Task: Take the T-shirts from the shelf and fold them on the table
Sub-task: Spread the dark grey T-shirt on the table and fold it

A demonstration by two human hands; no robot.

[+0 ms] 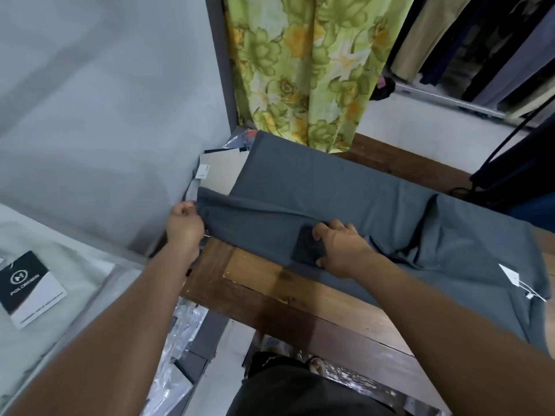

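Pinching grey T-shirt (345, 187) edges, left hand (183, 225) and right hand (341, 247) grips clenched, wooden table (270, 283) edge bare

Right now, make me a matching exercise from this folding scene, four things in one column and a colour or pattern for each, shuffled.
Things:
1. T-shirt
2. curtain
3. table
4. tag

Looks:
A. brown wood
B. black and white
C. grey
D. green with yellow flowers

Pairs: 1-C, 2-D, 3-A, 4-B
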